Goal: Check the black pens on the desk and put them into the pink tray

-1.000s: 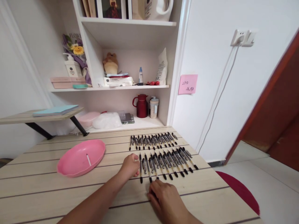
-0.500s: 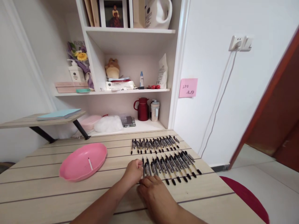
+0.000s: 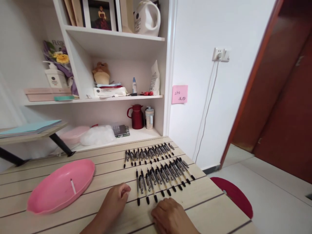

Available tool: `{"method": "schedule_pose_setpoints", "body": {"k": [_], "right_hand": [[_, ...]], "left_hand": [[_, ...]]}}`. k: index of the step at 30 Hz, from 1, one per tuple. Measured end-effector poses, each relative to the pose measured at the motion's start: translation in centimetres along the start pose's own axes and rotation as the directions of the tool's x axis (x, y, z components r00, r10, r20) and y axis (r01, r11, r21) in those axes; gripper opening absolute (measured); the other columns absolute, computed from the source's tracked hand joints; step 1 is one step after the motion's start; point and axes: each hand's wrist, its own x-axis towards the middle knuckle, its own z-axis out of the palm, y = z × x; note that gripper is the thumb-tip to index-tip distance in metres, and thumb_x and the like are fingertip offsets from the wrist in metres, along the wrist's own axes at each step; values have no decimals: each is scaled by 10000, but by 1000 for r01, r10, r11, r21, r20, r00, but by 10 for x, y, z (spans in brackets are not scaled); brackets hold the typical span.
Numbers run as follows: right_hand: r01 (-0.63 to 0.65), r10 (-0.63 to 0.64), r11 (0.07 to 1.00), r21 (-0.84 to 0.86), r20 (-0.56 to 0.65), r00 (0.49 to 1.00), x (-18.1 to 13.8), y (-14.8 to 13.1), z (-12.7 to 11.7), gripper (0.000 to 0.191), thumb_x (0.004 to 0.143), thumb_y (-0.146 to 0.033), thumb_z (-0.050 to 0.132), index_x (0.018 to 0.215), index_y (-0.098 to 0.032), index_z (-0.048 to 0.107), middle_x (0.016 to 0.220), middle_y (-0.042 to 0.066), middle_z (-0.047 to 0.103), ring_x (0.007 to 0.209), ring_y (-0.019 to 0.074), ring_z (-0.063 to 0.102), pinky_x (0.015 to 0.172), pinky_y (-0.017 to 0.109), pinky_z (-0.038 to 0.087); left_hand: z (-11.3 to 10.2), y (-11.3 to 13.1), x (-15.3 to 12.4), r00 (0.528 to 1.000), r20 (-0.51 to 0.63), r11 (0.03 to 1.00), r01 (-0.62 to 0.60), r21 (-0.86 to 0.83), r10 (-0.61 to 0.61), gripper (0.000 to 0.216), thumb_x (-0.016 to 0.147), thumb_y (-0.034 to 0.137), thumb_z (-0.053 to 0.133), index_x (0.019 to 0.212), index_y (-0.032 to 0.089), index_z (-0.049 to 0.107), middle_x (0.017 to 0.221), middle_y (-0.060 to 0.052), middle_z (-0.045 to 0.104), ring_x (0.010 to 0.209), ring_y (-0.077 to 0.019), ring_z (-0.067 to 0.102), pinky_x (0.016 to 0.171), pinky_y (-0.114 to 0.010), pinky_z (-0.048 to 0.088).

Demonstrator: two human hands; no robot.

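Two rows of black-capped clear pens lie side by side on the wooden table [image 3: 136,227]. The front row of pens [image 3: 158,178] is nearer me, and the back row of pens [image 3: 147,154] lies beyond it. Loose parts, perhaps small springs and pieces of barrel, lie between the pens. My left hand [image 3: 115,200] rests left of the front row, fingers curled in, with nothing visible in it. Just below the front row's pen ends is my right hand [image 3: 172,214], knuckles up and fingers folded under. Its fingertips are hidden.
A pink bowl [image 3: 46,195] holding a white stick with a dark tip [image 3: 73,186] stands at the left. Behind the table, shelves hold a red jug [image 3: 137,117] and a cup [image 3: 149,118]. A raised stand [image 3: 55,129] is at far left, a red stool [image 3: 234,195] at right.
My hands have drawn away from the left end of the front row, left hand leftward and right hand toward me. The view has turned right.
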Motion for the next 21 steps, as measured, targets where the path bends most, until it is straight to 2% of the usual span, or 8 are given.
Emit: {"method": "schedule_pose_setpoints", "body": {"k": [6,12,17,21], "right_hand": [[-5,4,999,-49,-25,1000,-8,9,8,77,734,-197,532,657,-199,532,616,-16,579,568,120,504,523,230,273],[19,-24,998,-56,-104,994,-8,16,11,172,786,-272,478,637,-206,534,568,-19,568,520,116,507,500,229,276],[2,-6,999,-35,-127,992,-11,25,7,124,769,-248,491,667,-210,549,589,-21,585,537,106,504,524,230,292],[-54,56,998,25,-71,996,-10,30,-5,79,753,-202,477,715,-207,546,642,-16,599,596,118,523,565,232,311]], "left_hand": [[7,22,19,998,-21,999,-51,-3,51,196,677,225,453,737,184,635,748,-32,666,719,-176,592,664,-248,409],[19,46,44,996,-86,981,-51,-185,35,217,672,290,486,776,180,640,644,-20,650,678,-194,602,580,-246,435],[27,29,50,983,-175,966,8,-259,-55,297,675,361,503,868,172,626,808,-43,669,727,-204,601,573,-246,448],[29,17,50,982,-139,949,83,-305,-131,332,681,389,488,887,158,609,888,-59,657,735,-203,597,513,-231,437]]}}
